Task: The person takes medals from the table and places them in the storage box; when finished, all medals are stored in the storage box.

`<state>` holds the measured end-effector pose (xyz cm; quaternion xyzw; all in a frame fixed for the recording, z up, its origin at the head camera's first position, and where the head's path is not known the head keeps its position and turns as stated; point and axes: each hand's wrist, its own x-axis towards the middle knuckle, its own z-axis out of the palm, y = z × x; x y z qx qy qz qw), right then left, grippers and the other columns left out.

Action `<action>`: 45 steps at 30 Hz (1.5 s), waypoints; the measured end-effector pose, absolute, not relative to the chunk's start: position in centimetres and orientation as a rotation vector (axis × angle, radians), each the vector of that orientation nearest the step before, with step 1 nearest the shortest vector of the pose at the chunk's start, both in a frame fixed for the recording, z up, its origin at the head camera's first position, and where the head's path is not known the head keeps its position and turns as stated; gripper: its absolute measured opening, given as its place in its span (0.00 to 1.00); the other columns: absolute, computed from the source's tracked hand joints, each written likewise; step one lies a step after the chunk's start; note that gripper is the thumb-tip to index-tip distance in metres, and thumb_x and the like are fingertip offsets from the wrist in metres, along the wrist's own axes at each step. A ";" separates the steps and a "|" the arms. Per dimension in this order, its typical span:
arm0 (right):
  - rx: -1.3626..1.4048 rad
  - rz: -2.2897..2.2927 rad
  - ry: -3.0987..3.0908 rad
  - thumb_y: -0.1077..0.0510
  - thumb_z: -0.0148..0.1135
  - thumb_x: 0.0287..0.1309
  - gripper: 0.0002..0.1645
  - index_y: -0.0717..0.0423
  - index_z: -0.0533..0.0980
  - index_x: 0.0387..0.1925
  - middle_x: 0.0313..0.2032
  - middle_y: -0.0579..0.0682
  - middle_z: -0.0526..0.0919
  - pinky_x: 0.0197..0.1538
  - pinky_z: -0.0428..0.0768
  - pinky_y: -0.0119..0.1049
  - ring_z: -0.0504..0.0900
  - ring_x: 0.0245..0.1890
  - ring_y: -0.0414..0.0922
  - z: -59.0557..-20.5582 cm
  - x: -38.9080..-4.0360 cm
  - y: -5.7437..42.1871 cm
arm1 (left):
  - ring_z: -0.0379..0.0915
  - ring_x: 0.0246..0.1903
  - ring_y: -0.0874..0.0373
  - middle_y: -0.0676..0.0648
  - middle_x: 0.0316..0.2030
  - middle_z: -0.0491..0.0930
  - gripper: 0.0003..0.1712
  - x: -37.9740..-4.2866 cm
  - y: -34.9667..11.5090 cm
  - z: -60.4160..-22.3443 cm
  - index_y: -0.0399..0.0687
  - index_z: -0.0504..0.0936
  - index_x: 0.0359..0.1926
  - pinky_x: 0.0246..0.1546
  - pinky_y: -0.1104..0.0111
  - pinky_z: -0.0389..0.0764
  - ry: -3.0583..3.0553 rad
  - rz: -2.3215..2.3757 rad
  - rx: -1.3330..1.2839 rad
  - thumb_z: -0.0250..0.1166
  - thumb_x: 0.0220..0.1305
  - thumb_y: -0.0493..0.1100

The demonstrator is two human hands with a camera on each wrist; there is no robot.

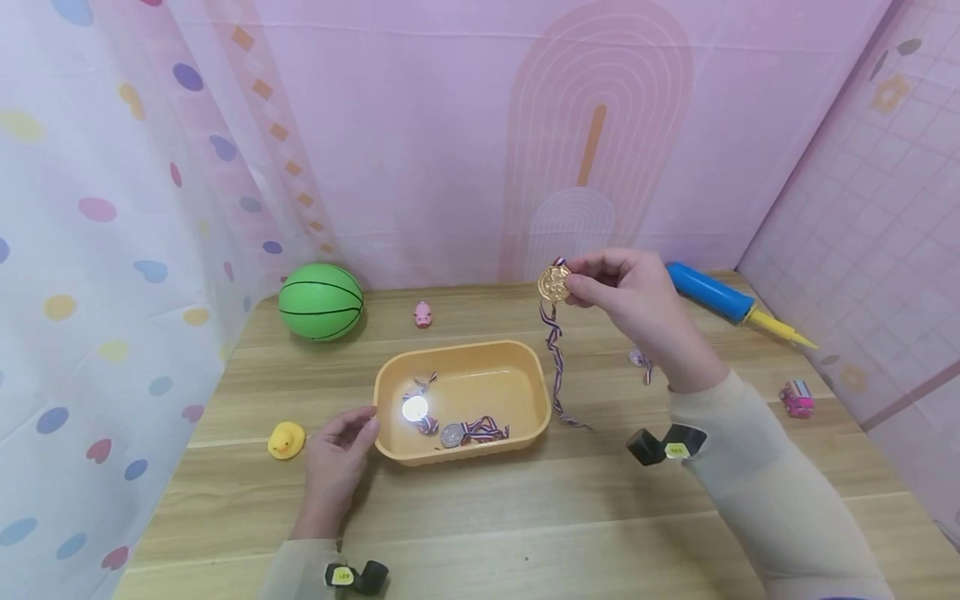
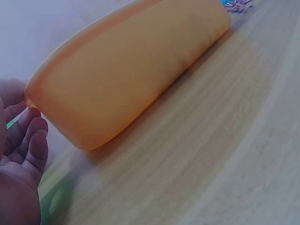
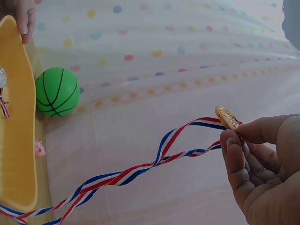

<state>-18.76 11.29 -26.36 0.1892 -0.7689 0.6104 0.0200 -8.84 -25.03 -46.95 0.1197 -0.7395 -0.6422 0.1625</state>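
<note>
My right hand (image 1: 626,296) pinches a gold medal (image 1: 554,283) by its edge between thumb and fingers, raised above the table. From the medal (image 3: 227,117) hangs a twisted red, white and blue ribbon (image 3: 117,178), its tail coming down beside the right end of a yellow-orange basin (image 1: 517,354). At the basin's left end, my left hand (image 1: 337,462) grips the rim between thumb and fingers; the left wrist view shows those fingers (image 2: 35,140) at the corner. Inside the basin lie a silver medal (image 1: 452,435) with its striped ribbon and another medal (image 1: 415,407), bright with glare.
Another ribboned medal (image 1: 637,357) lies right of the basin, near my right forearm. Around stand a green ball (image 1: 321,302), a pink pig toy (image 1: 423,315), a yellow duck (image 1: 286,440), a blue hand pump (image 1: 708,292) and a small pink toy (image 1: 797,400). Curtains enclose the table.
</note>
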 end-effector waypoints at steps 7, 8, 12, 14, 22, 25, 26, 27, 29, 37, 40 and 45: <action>0.635 2.006 -2.332 0.62 0.67 0.57 0.14 0.66 0.80 0.43 0.37 0.55 0.85 0.40 0.83 0.37 0.84 0.33 0.49 -25.0 -19.6 9.3 | 0.75 0.39 0.61 0.51 0.38 0.83 0.16 -8.9 -25.1 -47.2 0.33 0.81 0.47 0.38 0.78 0.77 -2.117 -1.838 0.340 0.68 0.60 0.38; 0.643 2.005 -2.329 0.62 0.67 0.57 0.14 0.67 0.80 0.43 0.36 0.56 0.85 0.40 0.83 0.37 0.84 0.33 0.49 -24.8 -19.7 9.0 | 0.75 0.39 0.61 0.51 0.38 0.83 0.16 -8.9 -25.1 -47.2 0.33 0.81 0.47 0.38 0.78 0.77 -2.116 -1.837 0.337 0.68 0.60 0.38; 0.699 2.020 -2.304 0.64 0.67 0.56 0.14 0.70 0.79 0.43 0.36 0.57 0.85 0.40 0.83 0.37 0.84 0.32 0.48 -24.1 -20.0 8.1 | 0.75 0.38 0.60 0.52 0.37 0.83 0.16 -8.9 -25.1 -47.2 0.33 0.81 0.46 0.37 0.77 0.77 -2.120 -1.821 0.328 0.69 0.60 0.39; 0.738 2.040 -2.279 0.65 0.67 0.56 0.14 0.71 0.79 0.43 0.36 0.57 0.85 0.39 0.83 0.37 0.84 0.31 0.47 -23.7 -20.0 7.7 | 0.75 0.38 0.59 0.52 0.36 0.82 0.16 -8.9 -25.0 -47.3 0.33 0.81 0.46 0.36 0.77 0.77 -2.121 -1.815 0.323 0.69 0.60 0.39; 0.912 2.053 -2.175 0.68 0.66 0.56 0.10 0.71 0.80 0.40 0.33 0.56 0.85 0.37 0.83 0.36 0.84 0.30 0.48 -21.8 -19.9 6.2 | 0.74 0.38 0.58 0.52 0.36 0.82 0.14 -9.0 -25.1 -47.5 0.36 0.82 0.45 0.36 0.76 0.77 -2.129 -1.816 0.345 0.69 0.60 0.39; 0.928 2.006 -2.186 0.67 0.66 0.56 0.10 0.68 0.80 0.40 0.34 0.57 0.85 0.37 0.83 0.37 0.84 0.30 0.49 -20.9 -19.7 5.6 | 0.74 0.39 0.58 0.51 0.37 0.82 0.14 -9.1 -25.2 -47.5 0.37 0.82 0.46 0.37 0.77 0.77 -2.139 -1.817 0.364 0.68 0.60 0.40; 0.933 1.992 -2.192 0.66 0.66 0.56 0.10 0.67 0.81 0.40 0.34 0.56 0.85 0.37 0.83 0.37 0.84 0.31 0.50 -20.6 -19.6 5.4 | 0.74 0.39 0.58 0.51 0.38 0.82 0.15 -9.1 -25.2 -47.5 0.37 0.82 0.46 0.38 0.77 0.77 -2.141 -1.819 0.370 0.68 0.60 0.40; 0.939 1.983 -2.198 0.65 0.67 0.56 0.10 0.66 0.81 0.41 0.34 0.56 0.85 0.37 0.83 0.37 0.84 0.31 0.51 -20.4 -19.6 5.2 | 0.74 0.40 0.57 0.51 0.38 0.82 0.15 -9.1 -25.2 -47.5 0.37 0.82 0.46 0.38 0.77 0.77 -2.144 -1.820 0.372 0.68 0.60 0.41; 0.953 1.963 -2.208 0.64 0.67 0.57 0.10 0.64 0.81 0.41 0.35 0.56 0.85 0.38 0.83 0.37 0.84 0.33 0.52 -19.9 -19.6 4.9 | 0.73 0.40 0.57 0.51 0.39 0.82 0.16 -9.1 -25.2 -47.5 0.38 0.82 0.47 0.38 0.77 0.77 -2.146 -1.822 0.377 0.68 0.60 0.41; 0.972 2.082 -2.170 0.68 0.65 0.57 0.08 0.67 0.80 0.40 0.34 0.57 0.85 0.37 0.82 0.35 0.84 0.32 0.51 -20.0 -19.7 3.6 | 0.74 0.40 0.57 0.50 0.38 0.82 0.15 -9.0 -25.0 -47.5 0.38 0.82 0.46 0.38 0.76 0.77 -2.155 -1.803 0.346 0.68 0.61 0.41; 0.980 2.114 -2.160 0.69 0.65 0.57 0.07 0.68 0.80 0.39 0.34 0.58 0.85 0.36 0.82 0.35 0.84 0.31 0.49 -20.5 -19.7 3.3 | 0.74 0.39 0.57 0.50 0.38 0.82 0.15 -9.0 -25.0 -47.5 0.38 0.82 0.46 0.38 0.76 0.77 -2.161 -1.796 0.336 0.68 0.61 0.42; 0.966 2.128 -2.197 0.69 0.64 0.57 0.07 0.68 0.80 0.39 0.34 0.58 0.85 0.37 0.83 0.37 0.84 0.32 0.51 -22.0 -20.0 2.7 | 0.74 0.38 0.57 0.50 0.37 0.82 0.14 -9.0 -24.9 -47.6 0.37 0.82 0.46 0.37 0.76 0.76 -2.132 -1.809 0.328 0.69 0.60 0.40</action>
